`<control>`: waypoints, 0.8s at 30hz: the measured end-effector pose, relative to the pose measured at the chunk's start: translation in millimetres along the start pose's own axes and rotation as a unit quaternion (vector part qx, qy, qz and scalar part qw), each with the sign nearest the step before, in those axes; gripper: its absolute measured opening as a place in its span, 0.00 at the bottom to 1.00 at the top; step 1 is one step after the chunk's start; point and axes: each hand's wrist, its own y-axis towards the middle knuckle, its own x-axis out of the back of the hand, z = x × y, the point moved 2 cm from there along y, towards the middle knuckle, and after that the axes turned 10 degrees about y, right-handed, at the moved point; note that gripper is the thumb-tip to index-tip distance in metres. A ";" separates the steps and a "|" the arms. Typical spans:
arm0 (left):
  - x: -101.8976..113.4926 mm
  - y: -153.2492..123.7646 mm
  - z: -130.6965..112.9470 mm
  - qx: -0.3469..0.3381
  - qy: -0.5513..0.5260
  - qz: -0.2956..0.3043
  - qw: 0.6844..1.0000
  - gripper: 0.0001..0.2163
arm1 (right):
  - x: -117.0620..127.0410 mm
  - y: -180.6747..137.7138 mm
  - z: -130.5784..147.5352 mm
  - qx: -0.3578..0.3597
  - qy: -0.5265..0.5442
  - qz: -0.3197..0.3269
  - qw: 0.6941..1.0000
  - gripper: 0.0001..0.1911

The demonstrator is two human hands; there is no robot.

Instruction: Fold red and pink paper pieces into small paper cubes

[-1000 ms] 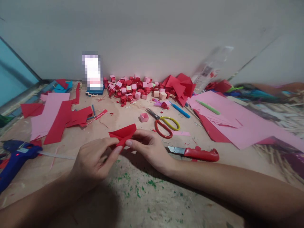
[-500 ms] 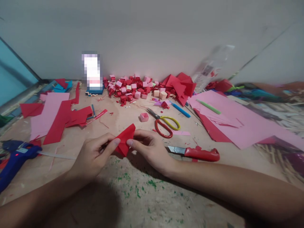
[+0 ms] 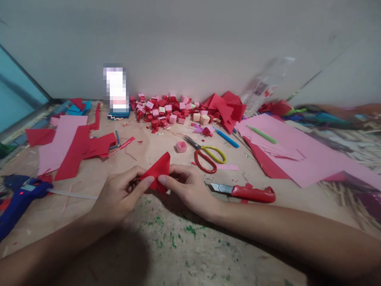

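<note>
A small folded piece of red paper (image 3: 158, 170) stands tilted up between my two hands, just above the tan work surface (image 3: 178, 238). My left hand (image 3: 120, 196) pinches its left side with thumb and forefinger. My right hand (image 3: 187, 186) pinches its right edge, fingers curled. Both hands meet at the centre of the view.
Red-and-yellow scissors (image 3: 205, 155) and a red-handled knife (image 3: 247, 192) lie right of my hands. A blue glue gun (image 3: 20, 198) lies at the left. A small pink box (image 3: 180, 147), a heap of small red and pink boxes (image 3: 166, 111), and red and pink sheets (image 3: 282, 147) lie around.
The red paper has been folded and turned from a flatter shape into a narrower piece tilted upward. My hands have drawn slightly closer together.
</note>
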 end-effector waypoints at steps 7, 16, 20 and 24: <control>1.2 1.1 -3.7 -0.017 0.000 -0.006 1.000 0.11 | 1.7 -0.2 0.6 0.012 -0.025 -0.007 1.000 0.10; 1.6 -1.3 -4.7 -0.031 0.007 -0.001 1.000 0.11 | 2.4 0.6 -0.6 0.020 -0.029 -0.027 0.999 0.10; 1.1 -2.9 -3.6 -0.039 0.010 0.011 0.999 0.11 | 1.8 0.4 2.2 0.013 -0.032 -0.024 0.999 0.11; 2.3 -2.1 -6.9 -0.044 0.024 0.013 0.999 0.13 | 0.4 -1.3 2.4 0.006 -0.009 -0.016 1.000 0.13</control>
